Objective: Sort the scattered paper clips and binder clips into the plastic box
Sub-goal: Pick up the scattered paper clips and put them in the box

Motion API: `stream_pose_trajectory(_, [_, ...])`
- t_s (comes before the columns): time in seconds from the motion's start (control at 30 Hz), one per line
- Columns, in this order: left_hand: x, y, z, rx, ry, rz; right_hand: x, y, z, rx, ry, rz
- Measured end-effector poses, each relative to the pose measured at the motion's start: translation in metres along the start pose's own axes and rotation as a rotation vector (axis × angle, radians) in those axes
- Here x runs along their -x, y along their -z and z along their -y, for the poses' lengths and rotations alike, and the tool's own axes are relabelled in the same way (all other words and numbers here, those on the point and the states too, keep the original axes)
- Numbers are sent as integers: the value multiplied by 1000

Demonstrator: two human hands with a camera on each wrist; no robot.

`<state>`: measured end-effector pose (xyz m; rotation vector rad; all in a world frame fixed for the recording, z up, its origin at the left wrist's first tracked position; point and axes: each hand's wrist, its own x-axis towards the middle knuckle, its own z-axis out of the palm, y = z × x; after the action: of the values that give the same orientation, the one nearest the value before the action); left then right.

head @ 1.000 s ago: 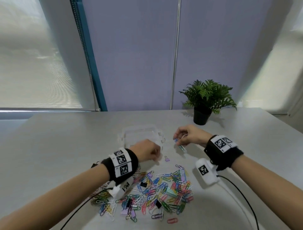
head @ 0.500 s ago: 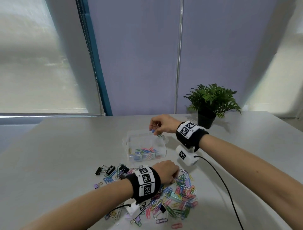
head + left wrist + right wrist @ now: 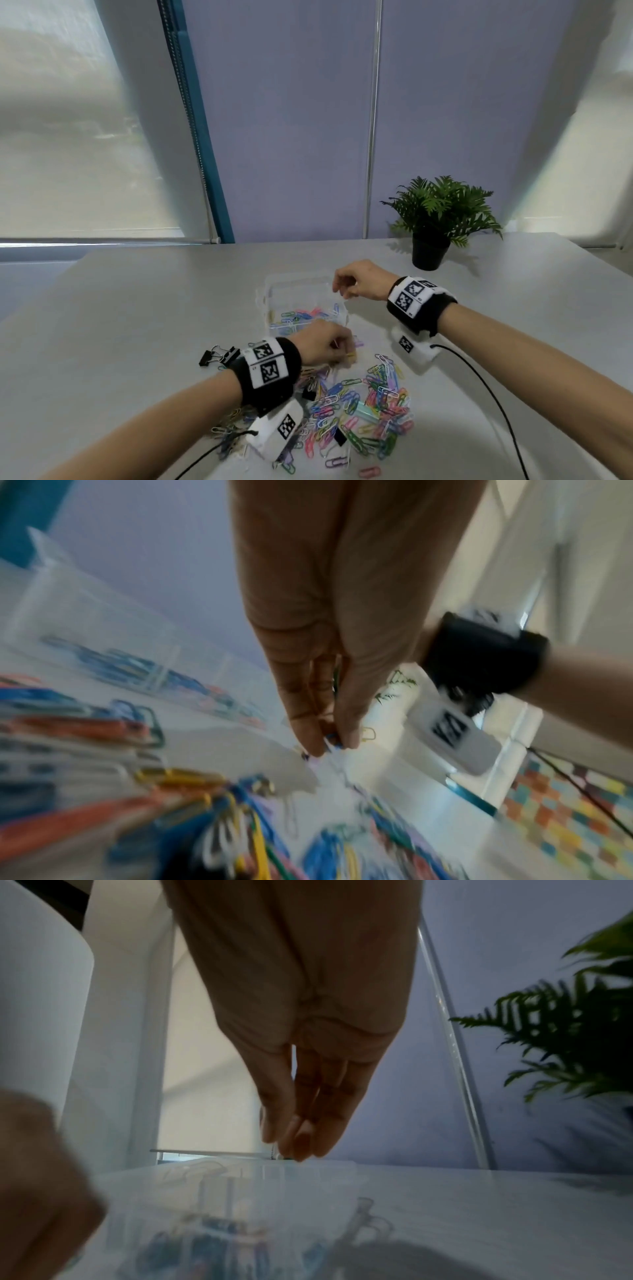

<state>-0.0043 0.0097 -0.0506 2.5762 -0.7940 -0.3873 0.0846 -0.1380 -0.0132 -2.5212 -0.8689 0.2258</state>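
A clear plastic box (image 3: 263,301) with several coloured paper clips in it stands mid-table. My right hand (image 3: 339,287) hovers over its right rim with loose fingers; in the right wrist view the right hand (image 3: 294,1148) points down above the box (image 3: 260,1183) and I see nothing in it. My left hand (image 3: 337,347) is low just in front of the box; in the left wrist view the left hand (image 3: 330,746) pinches a small blue clip (image 3: 331,741) between thumb and fingers. A pile of coloured paper clips (image 3: 370,407) lies nearer me. Black binder clips (image 3: 219,354) sit left of my left wrist.
A potted plant (image 3: 431,246) stands at the back right of the grey table (image 3: 137,325). A black cable (image 3: 479,383) runs from the right wrist camera across the table toward me. A yellow clip (image 3: 351,356) lies by my left fingers.
My right hand carried clips to the box and now holds none over its right rim. My left hand moved from the box down to the pile's far edge and pinched a clip.
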Motion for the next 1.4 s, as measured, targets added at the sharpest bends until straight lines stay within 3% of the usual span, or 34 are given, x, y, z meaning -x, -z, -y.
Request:
stream_pose_trajectory(0.17, [7,48,32,127,98,-122,54,-9,-37,139,-101,285])
stream_pose_trajectory(0.27, [2,74,46,161,126,-190,80,-19,-45,213,-131,356])
stream_pose_trajectory(0.4, [-12,88,57,47,203,-195,96,-32,-45,227,-118,339])
stream_pose_trajectory(0.6, [-20,77,69,-94,260,-13,101,-44,-44,223,-63,307])
stream_pose_trajectory(0.8, [-17,57,33,-423,134,-142,97,-46,-44,167,-57,218])
stream_pose_trajectory(0.9, [-17,36,2,-387,11,-124,97,-46,-43,108,-57,198])
stream_pose_trajectory(1.03, [-28,-1,-29,-327,-83,95,98,-47,-44,58,-73,175])
stream_pose_trajectory(1.13, [-37,-23,-37,-322,-88,182,99,-48,-44,106,-58,149])
stream_pose_trajectory(1.4, [-42,-25,-28,-304,-60,144,109,-45,-40,204,-86,144])
